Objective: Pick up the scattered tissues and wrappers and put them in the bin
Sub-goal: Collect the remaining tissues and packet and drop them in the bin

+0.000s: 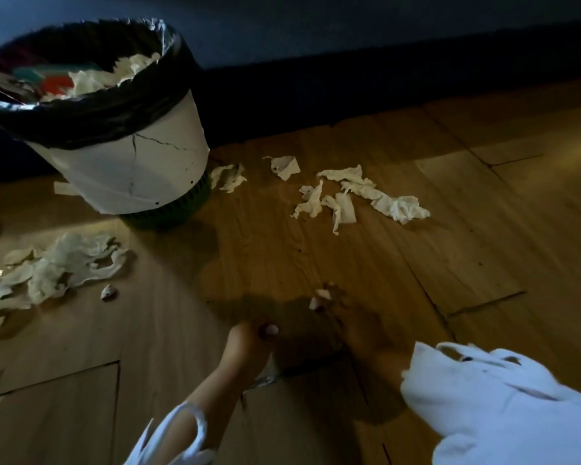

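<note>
Standing far left, bin (125, 169) with black liner (91, 119) holds crumpled tissues (98, 78) and coloured wrappers (57, 83); scattered tissues (366, 193) lie on floor (282, 250) right of it; right hand (346, 320) pinches tissue scrap (322, 294); left hand (249, 337) grip cannot be told.

Wooden plank floor (366, 256), warm brown, with visible grain and small dark specks. An open seam (483, 305) shows between boards at the right, and another seam (57, 377) at the lower left. A chipped, pale-edged joint (265, 380) lies near bottom centre. Dark skirting (349, 92) runs along the floor's far edge, with a blue-grey wall (349, 18) above it. Lighting is dim, and a broad shadow (249, 297) covers the centre boards.
</note>
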A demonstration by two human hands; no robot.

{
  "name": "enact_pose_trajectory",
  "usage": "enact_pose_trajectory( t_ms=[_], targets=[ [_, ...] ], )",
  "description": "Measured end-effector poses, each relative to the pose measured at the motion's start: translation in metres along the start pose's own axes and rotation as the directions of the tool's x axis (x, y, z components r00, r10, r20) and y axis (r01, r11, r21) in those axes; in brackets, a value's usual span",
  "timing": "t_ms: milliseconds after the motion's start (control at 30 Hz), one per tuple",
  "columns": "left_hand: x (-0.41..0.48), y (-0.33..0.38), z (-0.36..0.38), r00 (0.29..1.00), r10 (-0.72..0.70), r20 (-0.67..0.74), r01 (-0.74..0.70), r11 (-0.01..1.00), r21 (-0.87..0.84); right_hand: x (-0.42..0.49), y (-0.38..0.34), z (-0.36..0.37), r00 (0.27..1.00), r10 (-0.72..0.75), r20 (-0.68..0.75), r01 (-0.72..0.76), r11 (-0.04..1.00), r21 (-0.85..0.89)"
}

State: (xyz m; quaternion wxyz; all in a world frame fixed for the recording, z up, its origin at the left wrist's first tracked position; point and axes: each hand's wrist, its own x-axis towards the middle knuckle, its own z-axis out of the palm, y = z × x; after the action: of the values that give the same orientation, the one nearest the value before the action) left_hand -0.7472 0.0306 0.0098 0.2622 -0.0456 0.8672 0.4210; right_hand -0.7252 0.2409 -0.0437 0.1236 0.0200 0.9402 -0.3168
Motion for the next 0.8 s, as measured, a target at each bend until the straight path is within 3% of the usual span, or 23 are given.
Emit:
enact_pose_trajectory(
  t_ms=[67, 167, 333, 433, 533, 633, 733, 800],
  targets=[
    [0.001, 0.001, -0.006, 1.0, -0.015, -0.019, 0.014, 0.997, -0.071, -0.002, 0.0, 0.0, 0.998, -0.029, 0.049, 0.035, 0.993, -0.112],
    [0.004, -0.002, -0.015, 0.999, -0.004, -0.044, -0.002, 0.988, -0.155, 0.002, -0.002, -0.006, 0.994, -0.106, 0.006, 0.106, 0.994, 0.014],
    [0.015, -0.021, -0.035, 0.985, -0.077, -0.156, 0.02, 0.941, -0.339, 0.009, -0.02, -0.005, 0.998, 0.051, -0.041, -0.048, 0.997, 0.059],
    [0.023, -0.037, -0.053, 0.956, -0.148, -0.252, 0.025, 0.901, -0.432, 0.007, -0.033, 0.007, 0.994, 0.039, -0.106, -0.034, 0.998, 0.057],
    [0.027, -0.056, -0.078, 0.9, -0.174, -0.4, -0.006, 0.912, -0.411, 0.005, -0.042, 0.025, 0.988, -0.155, 0.015, 0.156, 0.984, -0.081],
    [0.037, -0.077, -0.117, 0.822, -0.207, -0.53, -0.012, 0.925, -0.38, 0.009, -0.058, 0.038, 0.952, -0.307, 0.024, 0.303, 0.922, -0.24],
    [0.055, -0.108, -0.165, 0.649, -0.172, -0.741, 0.052, 0.982, -0.183, 0.025, -0.091, 0.048, 0.952, -0.305, 0.03, 0.306, 0.941, -0.143],
    [0.065, -0.125, -0.195, 0.652, -0.053, -0.757, 0.129, 0.991, 0.042, 0.042, -0.109, 0.058, 0.953, -0.304, 0.005, 0.303, 0.949, -0.092]
  ],
)
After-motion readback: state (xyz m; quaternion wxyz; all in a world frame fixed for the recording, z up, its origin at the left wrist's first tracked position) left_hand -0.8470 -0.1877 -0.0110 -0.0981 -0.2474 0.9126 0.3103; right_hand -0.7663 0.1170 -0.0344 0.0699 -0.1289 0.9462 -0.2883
